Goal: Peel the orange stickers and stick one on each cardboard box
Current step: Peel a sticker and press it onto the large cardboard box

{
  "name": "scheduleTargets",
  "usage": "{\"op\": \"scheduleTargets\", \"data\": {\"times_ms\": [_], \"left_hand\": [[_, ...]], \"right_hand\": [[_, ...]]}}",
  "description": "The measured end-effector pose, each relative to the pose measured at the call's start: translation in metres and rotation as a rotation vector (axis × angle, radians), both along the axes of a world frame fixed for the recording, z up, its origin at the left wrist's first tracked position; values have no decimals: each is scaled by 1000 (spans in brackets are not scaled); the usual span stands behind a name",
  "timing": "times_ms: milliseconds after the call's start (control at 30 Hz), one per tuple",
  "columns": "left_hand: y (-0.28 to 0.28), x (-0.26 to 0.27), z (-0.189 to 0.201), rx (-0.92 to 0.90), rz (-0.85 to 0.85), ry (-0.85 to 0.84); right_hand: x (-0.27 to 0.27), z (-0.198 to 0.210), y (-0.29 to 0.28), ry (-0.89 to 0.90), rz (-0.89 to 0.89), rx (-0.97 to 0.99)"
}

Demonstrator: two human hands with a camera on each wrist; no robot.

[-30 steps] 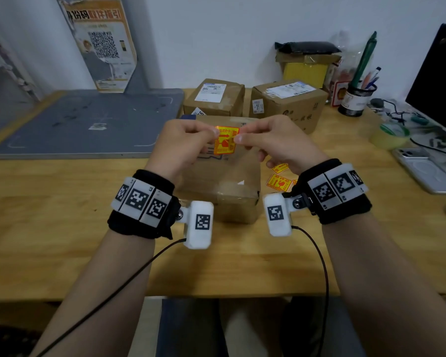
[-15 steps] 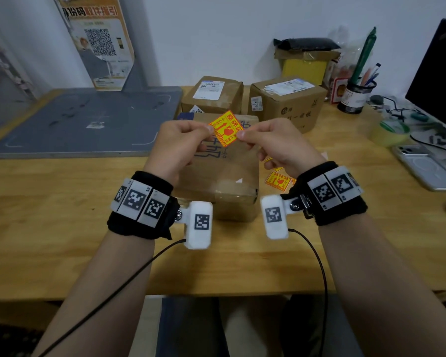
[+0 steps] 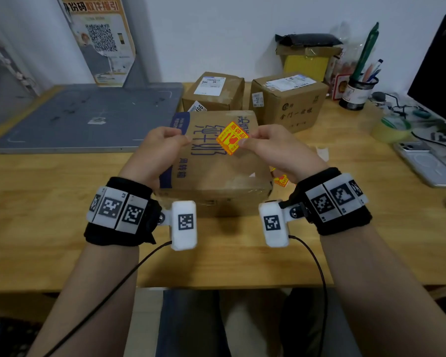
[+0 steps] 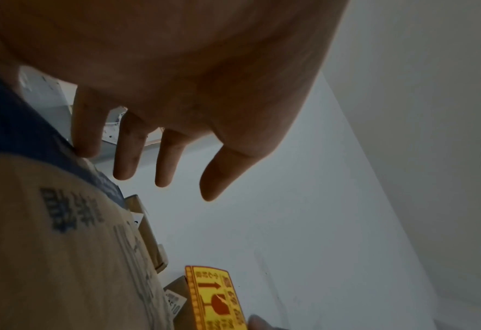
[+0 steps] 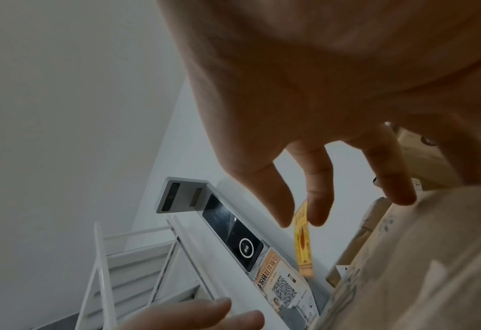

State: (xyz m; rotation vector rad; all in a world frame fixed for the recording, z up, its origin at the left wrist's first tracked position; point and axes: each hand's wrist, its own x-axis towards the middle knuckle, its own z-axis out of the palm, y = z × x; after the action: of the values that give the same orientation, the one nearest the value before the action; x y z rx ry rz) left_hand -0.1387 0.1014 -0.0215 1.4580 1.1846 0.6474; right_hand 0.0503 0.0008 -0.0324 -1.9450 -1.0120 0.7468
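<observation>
Right hand (image 3: 276,148) pinches the sticker (image 3: 231,138) above the near box (image 3: 216,176); left hand (image 3: 162,145) curled, pinching something unclear, perhaps backing. Peeling looks done; next, press it flat on the box top

The wooden counter (image 3: 49,202) carries a grey board (image 3: 88,117), a pen holder (image 3: 355,95), a tape roll (image 3: 392,127) and a phone (image 3: 430,163). A QR-code poster (image 3: 101,39) leans against the wall beside a monitor (image 3: 440,73).
</observation>
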Motion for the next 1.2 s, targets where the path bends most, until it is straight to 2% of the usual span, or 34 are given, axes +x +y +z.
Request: {"op": "scheduleTargets", "data": {"times_ms": [233,400,467,567,733,900,1000,1133,1200], "left_hand": [[-28,-8,-6,-73,32,-31],[-34,-7,-9,-123,-54,-46],[-21,-5,-11,-40,-39,-34],[11,0,-14,58,70,-15],[68,6,-40,47,152,76],[112,0,-87,66,162,111],[111,-14,-90,45,158,116],[98,-42,-90,44,196,137],[73,-44,-77,64,208,161]], "right_hand": [[-6,4,12,-7,56,55],[-3,10,9,-48,40,126],[-4,10,1,-77,-10,119],[1,7,-11,-111,-70,38],[1,8,-28,-15,-88,-99],[-9,11,-30,3,-66,-16],[-13,8,-19,5,-28,60],[-8,1,3,96,42,200],[1,-1,8,78,92,218]]}}
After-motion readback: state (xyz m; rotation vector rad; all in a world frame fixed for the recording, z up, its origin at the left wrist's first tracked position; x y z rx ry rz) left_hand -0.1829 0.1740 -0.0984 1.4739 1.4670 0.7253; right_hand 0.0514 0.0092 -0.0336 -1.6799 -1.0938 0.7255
